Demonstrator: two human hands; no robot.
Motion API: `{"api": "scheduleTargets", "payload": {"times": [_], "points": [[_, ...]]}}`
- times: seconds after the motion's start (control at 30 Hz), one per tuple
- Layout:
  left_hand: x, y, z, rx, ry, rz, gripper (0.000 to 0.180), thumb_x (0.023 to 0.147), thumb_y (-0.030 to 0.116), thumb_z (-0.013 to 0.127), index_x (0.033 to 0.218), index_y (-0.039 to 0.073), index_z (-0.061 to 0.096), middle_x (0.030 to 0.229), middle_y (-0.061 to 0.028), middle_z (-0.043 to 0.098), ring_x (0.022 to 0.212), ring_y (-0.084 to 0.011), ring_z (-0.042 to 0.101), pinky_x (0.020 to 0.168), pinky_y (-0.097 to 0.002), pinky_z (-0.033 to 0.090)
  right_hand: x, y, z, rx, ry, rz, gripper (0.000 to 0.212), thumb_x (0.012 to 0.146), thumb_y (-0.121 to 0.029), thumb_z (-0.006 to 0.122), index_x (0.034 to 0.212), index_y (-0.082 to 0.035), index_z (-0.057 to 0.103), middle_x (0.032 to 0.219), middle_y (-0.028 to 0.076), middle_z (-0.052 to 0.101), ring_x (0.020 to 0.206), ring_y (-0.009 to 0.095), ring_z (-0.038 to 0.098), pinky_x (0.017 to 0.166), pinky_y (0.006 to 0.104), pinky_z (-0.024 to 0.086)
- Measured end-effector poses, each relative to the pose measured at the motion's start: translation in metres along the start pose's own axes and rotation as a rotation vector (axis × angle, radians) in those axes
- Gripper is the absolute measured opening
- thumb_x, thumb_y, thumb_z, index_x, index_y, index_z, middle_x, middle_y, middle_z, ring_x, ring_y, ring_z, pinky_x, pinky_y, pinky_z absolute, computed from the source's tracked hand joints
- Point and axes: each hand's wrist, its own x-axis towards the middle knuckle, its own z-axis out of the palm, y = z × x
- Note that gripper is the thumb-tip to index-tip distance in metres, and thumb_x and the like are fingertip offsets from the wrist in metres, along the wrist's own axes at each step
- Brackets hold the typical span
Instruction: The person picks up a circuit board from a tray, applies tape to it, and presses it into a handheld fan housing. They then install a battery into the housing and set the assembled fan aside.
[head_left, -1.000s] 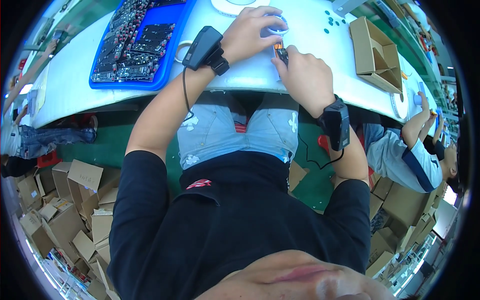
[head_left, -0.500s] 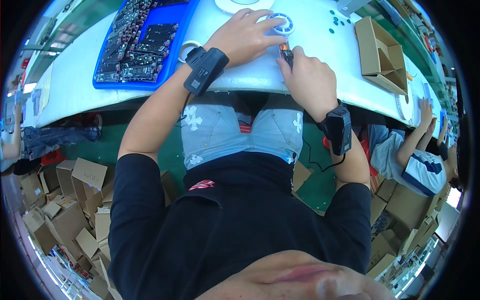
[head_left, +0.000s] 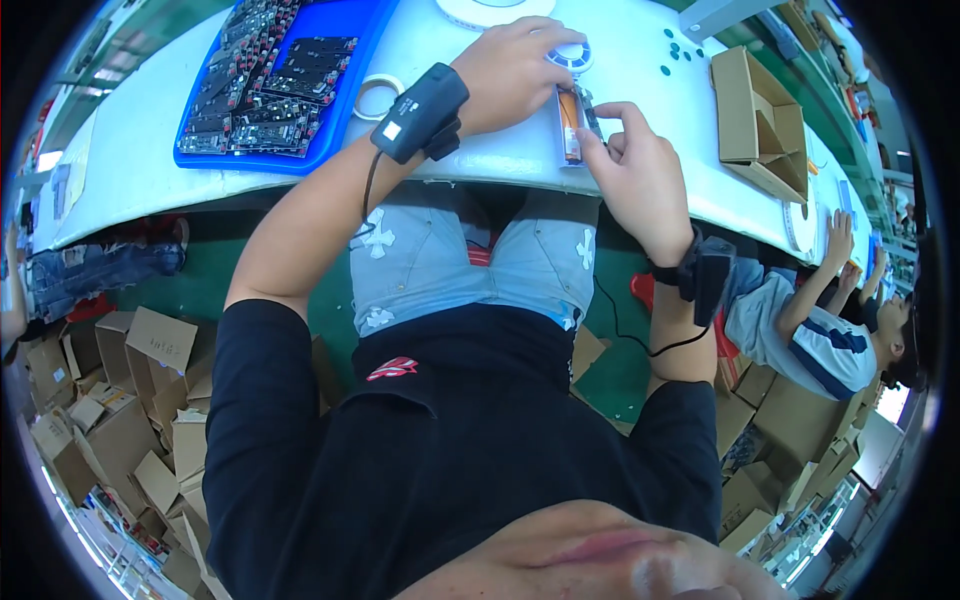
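Observation:
A small white fan (head_left: 572,57) with a round spoked head lies on the white table, its handle pointing towards me. The handle is uncovered, and an orange cylindrical battery (head_left: 570,125) shows inside it. My left hand (head_left: 512,75) is closed on the fan around its neck, just below the head. A dark, narrow circuit board (head_left: 590,112) stands along the right side of the handle. My right hand (head_left: 645,175) pinches it between thumb and forefinger, the other fingers curled in. The fingertips partly hide the board.
A blue tray (head_left: 330,150) full of dark circuit boards stands at left, beside a roll of tape (head_left: 362,98). A white reel (head_left: 470,18) lies at the far edge. An open cardboard box (head_left: 735,115) and small green discs (head_left: 672,50) are at right. A co-worker (head_left: 815,330) sits further right.
My right hand has drawn back slightly to the right, tilting the circuit board aside, so the battery in the handle shows. My left hand stays at the fan's neck.

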Motion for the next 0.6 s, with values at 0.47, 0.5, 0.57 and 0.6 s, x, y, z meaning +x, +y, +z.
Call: {"api": "scheduleTargets", "payload": {"times": [0.47,0.5,0.57,0.6], "points": [[-0.007,0.013,0.019,-0.633,0.079,-0.336,0.087,0.089,0.030,0.067,0.154,-0.001,0.017,0.153,-0.0254,0.032,0.141,-0.0395,0.035,0.116,-0.0437,0.033,0.005,0.012,0.035,-0.297,0.272,-0.302,0.029,0.091,-0.027,0.067,0.109,-0.004,0.062,0.066,0.014,0.067,0.058,0.029,0.068,0.056,0.0359,0.054],[-0.007,0.012,0.020,-0.634,0.081,-0.334,0.087,0.089,0.030,0.067,0.154,-0.001,0.017,0.153,-0.0254,0.032,0.141,-0.0395,0.035,0.116,-0.0437,0.033,0.006,0.016,0.037,-0.276,0.296,-0.342,0.030,0.091,-0.027,0.067,0.109,-0.004,0.062,0.066,0.014,0.068,0.057,0.029,0.068,0.055,0.0356,0.054],[-0.007,0.011,0.022,-0.656,0.104,-0.323,0.085,0.089,0.031,0.067,0.153,0.000,0.020,0.154,-0.0253,0.032,0.142,-0.0394,0.035,0.116,-0.0434,0.033,0.007,0.022,0.040,-0.235,0.343,-0.421,0.030,0.092,-0.027,0.067,0.110,-0.003,0.062,0.067,0.015,0.068,0.055,0.029,0.067,0.054,0.0350,0.054],[-0.008,0.010,0.023,-0.666,0.114,-0.320,0.084,0.089,0.031,0.068,0.153,0.001,0.022,0.154,-0.0252,0.031,0.142,-0.0393,0.034,0.116,-0.0432,0.033,0.007,0.020,0.040,-0.235,0.342,-0.422,0.030,0.092,-0.027,0.067,0.110,-0.003,0.062,0.067,0.015,0.068,0.055,0.029,0.067,0.054,0.0350,0.054]]}}
